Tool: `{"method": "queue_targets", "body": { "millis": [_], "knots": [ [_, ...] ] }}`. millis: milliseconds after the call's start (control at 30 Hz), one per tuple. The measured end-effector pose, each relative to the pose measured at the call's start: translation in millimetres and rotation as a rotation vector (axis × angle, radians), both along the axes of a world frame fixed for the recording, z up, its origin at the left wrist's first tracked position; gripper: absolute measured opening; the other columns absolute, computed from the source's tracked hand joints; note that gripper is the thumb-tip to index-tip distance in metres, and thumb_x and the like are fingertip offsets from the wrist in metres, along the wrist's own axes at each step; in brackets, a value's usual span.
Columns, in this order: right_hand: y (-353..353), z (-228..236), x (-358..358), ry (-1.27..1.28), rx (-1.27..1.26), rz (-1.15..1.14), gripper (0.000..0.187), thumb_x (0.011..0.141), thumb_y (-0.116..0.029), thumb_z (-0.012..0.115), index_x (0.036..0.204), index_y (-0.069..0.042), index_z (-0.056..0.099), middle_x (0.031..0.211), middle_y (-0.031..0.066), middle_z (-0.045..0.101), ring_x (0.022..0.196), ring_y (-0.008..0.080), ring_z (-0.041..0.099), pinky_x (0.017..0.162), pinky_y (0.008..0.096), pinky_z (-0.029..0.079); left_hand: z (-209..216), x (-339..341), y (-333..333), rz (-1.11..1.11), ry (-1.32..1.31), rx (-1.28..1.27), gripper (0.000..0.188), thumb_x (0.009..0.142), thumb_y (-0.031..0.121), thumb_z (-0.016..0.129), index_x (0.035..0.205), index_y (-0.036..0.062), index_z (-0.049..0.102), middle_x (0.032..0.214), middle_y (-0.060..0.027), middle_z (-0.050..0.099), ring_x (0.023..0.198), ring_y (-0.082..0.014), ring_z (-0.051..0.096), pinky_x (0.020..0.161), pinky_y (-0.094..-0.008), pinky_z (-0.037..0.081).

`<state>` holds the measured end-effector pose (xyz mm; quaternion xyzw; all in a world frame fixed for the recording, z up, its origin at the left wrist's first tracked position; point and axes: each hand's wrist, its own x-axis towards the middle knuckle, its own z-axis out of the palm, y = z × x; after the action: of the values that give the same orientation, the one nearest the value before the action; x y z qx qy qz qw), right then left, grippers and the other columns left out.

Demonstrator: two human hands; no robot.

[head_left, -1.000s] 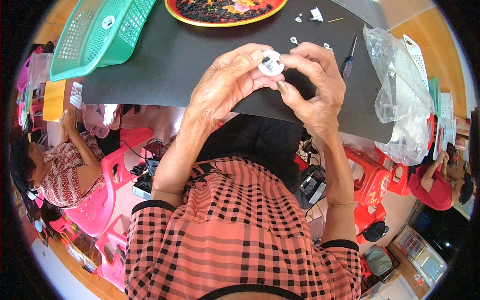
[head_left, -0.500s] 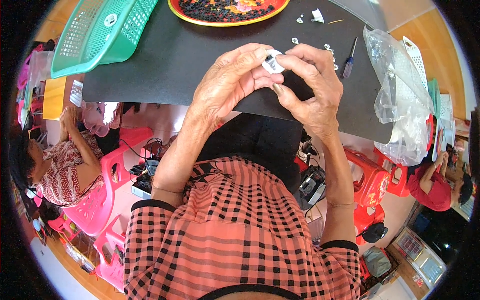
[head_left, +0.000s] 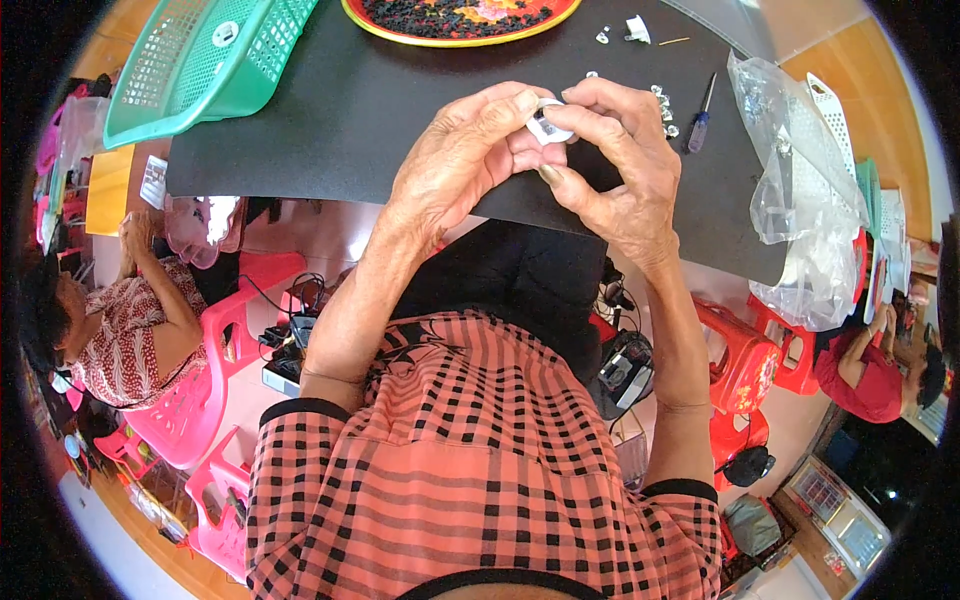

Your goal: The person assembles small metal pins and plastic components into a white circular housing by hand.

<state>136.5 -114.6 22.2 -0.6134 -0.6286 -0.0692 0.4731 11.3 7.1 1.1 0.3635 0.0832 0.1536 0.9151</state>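
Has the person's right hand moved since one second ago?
Yes, slightly to the left: the gap between the right hand and the screwdriver has widened, and more small whitish pieces show between them.

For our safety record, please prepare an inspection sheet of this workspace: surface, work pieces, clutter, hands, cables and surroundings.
Surface: dark tabletop.
Work pieces: round white part in hand; small loose pieces; red tray bearing black bits.
Clutter: screwdriver, clear plastic bag, green basket.
Hands: left hand pinches the round part; right hand has fingertips at its edge, thumb apart.
Cables: dark cables below table level; none seen on tabletop.
Surroundings: pink chair, red stool; one person left, another person right.
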Motion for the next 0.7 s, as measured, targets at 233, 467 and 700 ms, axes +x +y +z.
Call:
{"method": "queue_targets", "body": {
  "millis": [233, 467, 700],
  "knots": [
    [-0.1, 0.7, -0.8, 0.072, 0.002, -0.009, 0.042, 0.061, -0.011, 0.078, 0.102, -0.012, 0.068, 0.101, 0.0051, 0.06, 0.09, 0.0231, 0.055, 0.078, 0.0337, 0.046, -0.6, 2.0, -1.2, 0.037, 0.044, 0.007, 0.034, 0.094, 0.024, 0.054, 0.112, -0.0051, 0.054, 0.101, -0.0113, 0.061, 0.093, -0.0195, 0.062, 0.084, -0.0314, 0.052],
    [-0.4, -0.1, -0.4, -0.021, -0.009, -0.037, 0.041, 0.06, -0.012, 0.078, 0.099, -0.01, 0.068, 0.1, 0.0047, 0.06, 0.09, 0.0237, 0.055, 0.079, 0.0342, 0.046, 0.9, 4.2, -0.8, -0.001, 0.057, 0.041, 0.034, 0.093, 0.027, 0.056, 0.108, -0.0036, 0.057, 0.099, -0.0099, 0.06, 0.088, -0.0161, 0.059, 0.079, -0.0293, 0.05],
    [-0.7, 4.3, -2.0, -0.005, -0.034, -0.039, 0.043, 0.059, -0.015, 0.078, 0.101, -0.011, 0.067, 0.101, 0.0064, 0.06, 0.092, 0.0245, 0.056, 0.079, 0.0354, 0.047, -1.3, -2.6, -4.3, -0.003, -0.023, 0.06, 0.032, 0.094, 0.027, 0.054, 0.107, -0.0023, 0.056, 0.097, -0.0089, 0.06, 0.087, -0.0169, 0.06, 0.076, -0.0309, 0.052]
  ]
}}
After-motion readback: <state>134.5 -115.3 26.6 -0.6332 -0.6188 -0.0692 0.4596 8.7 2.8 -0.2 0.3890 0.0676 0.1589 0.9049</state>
